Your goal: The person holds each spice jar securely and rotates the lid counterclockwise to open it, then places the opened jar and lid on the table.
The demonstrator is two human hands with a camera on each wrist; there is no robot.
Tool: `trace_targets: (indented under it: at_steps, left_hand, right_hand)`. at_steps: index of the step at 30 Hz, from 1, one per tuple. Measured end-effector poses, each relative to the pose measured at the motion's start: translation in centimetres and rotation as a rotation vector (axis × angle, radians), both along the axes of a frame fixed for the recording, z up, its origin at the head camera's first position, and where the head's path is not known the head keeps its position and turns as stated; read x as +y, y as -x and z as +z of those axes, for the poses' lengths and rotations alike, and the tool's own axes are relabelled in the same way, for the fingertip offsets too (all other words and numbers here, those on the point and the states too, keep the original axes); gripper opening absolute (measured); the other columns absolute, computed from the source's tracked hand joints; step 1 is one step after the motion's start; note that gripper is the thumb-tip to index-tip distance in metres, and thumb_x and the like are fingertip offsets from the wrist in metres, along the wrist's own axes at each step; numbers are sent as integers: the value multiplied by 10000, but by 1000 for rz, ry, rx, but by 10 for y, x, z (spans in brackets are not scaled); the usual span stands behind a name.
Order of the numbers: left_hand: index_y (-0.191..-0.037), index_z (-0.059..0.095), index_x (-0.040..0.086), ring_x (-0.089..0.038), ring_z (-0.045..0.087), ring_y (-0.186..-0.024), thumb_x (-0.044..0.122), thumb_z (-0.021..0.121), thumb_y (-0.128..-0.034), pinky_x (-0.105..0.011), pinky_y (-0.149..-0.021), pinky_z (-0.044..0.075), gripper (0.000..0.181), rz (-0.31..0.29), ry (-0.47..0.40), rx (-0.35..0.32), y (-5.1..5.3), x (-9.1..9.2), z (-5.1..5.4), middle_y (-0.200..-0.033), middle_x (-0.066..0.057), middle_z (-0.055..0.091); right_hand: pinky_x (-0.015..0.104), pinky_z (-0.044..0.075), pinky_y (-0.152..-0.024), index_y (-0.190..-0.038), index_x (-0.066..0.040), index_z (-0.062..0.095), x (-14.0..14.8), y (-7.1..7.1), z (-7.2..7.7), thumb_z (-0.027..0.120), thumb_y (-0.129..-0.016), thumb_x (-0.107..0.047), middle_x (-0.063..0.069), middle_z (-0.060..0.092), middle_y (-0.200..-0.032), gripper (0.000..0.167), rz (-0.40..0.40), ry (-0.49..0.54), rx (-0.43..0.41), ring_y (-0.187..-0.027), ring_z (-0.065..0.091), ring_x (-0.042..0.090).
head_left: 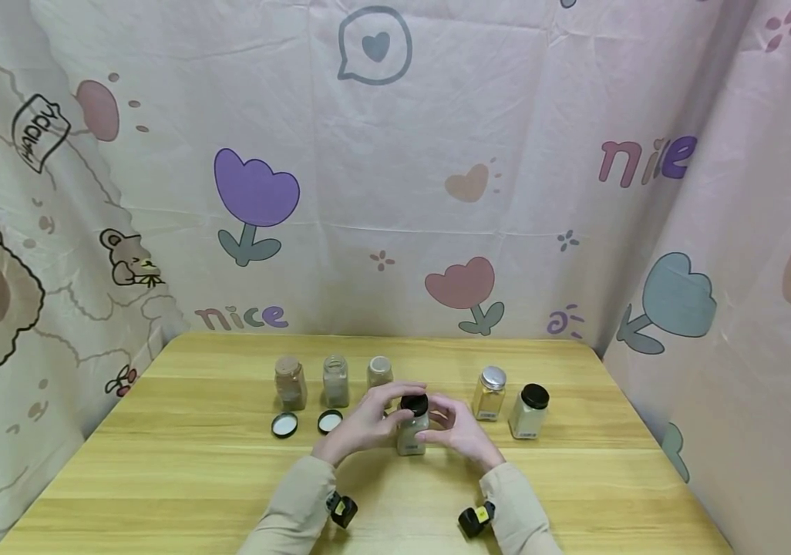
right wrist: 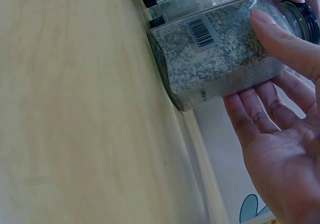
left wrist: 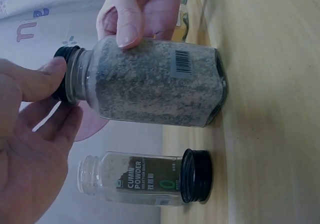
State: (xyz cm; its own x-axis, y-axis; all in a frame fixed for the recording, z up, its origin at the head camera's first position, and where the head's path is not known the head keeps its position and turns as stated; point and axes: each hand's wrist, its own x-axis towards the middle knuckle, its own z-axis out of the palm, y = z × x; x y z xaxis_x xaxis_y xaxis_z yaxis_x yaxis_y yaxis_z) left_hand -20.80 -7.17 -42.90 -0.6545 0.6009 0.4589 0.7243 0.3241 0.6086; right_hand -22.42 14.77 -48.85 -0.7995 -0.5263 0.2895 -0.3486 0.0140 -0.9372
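A clear glass jar [head_left: 412,442] of pale, greenish flakes stands upright on the table, a barcode sticker [left wrist: 182,64] low on its side. My left hand [head_left: 366,422] pinches its black screw lid [left wrist: 61,76] between thumb and fingers; the lid sits on the jar's neck. From the other side my right hand [head_left: 461,428] grips the glass body, its thumb [right wrist: 280,36] on one face and fingers on the opposite one. Behind it is an uncapped jar labelled cumin powder [left wrist: 150,179], with a black lid [left wrist: 196,176] in front of it.
On the left stand a jar of brown powder [head_left: 290,385] and another uncapped jar [head_left: 335,383], with upturned black lids [head_left: 284,425] before them. A third jar [head_left: 379,371] is partly behind my left hand. A silver-capped jar [head_left: 489,395] and a black-capped jar [head_left: 529,414] stand right.
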Motion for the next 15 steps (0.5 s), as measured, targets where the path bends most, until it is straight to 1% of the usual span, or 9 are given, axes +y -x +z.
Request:
trace_targets:
  at_steps: [2, 4, 5, 7, 10, 12, 15]
  left_hand:
    - [-1295, 628, 3, -334, 636, -1211, 54, 684, -930, -427, -985, 588, 373, 37, -11, 16, -1, 1, 0, -1344, -169, 642]
    - [-1289, 632, 7, -316, 647, -1175, 92, 711, -921, -371, -937, 594, 386, 63, -12, 24, -1, 2, -1, -1315, -155, 647]
    - [-1296, 628, 10, -307, 646, -1172, 110, 718, -920, -351, -931, 590, 399, 74, -11, 21, -1, 2, -1, -1314, -147, 643]
    - [-1325, 610, 16, -308, 631, -1201, 141, 726, -921, -362, -944, 586, 438, 85, -9, 11, -2, 1, -1, -1340, -146, 625]
    - [-1384, 565, 25, -334, 580, -1295, 152, 708, -939, -467, -1033, 557, 484, 64, -7, -1, -3, 0, 0, -1423, -161, 578]
    - [-1409, 543, 25, -359, 527, -1362, 131, 679, -957, -532, -1093, 507, 484, 32, -7, -16, -3, -2, 1, -1481, -177, 535]
    - [-1419, 530, 11, -377, 483, -1404, 77, 622, -981, -567, -1133, 458, 453, -16, 2, -39, -2, -3, 2, -1532, -189, 486]
  right_hand:
    - [141, 458, -1098, -1360, 80, 542, 0, 0, 1, 788, -836, -25, 258, 559, -1357, 587, 2, 3, -4, -1200, 595, -10]
    - [140, 458, -1097, -1357, 82, 544, 0, 0, 1, 788, -837, -28, 241, 563, -1354, 585, 3, 6, -6, -1201, 596, -8]
    - [140, 457, -1097, -1356, 84, 545, 0, -1, 2, 787, -837, -27, 235, 564, -1352, 583, 4, 6, -5, -1203, 595, -8]
    - [141, 454, -1101, -1351, 93, 544, 0, -1, 2, 784, -837, -22, 256, 558, -1354, 579, 8, 7, 0, -1206, 591, -13]
    - [141, 451, -1103, -1346, 103, 541, -1, -1, 1, 779, -837, -13, 312, 548, -1357, 574, 12, 6, 5, -1202, 591, -22]
    - [137, 450, -1101, -1344, 103, 542, -1, -1, 1, 780, -838, -17, 330, 545, -1355, 572, 9, 4, 4, -1195, 595, -25]
    - [136, 453, -1100, -1342, 95, 546, -1, 0, 0, 786, -835, -26, 309, 557, -1350, 574, 0, 3, 1, -1193, 598, -24]
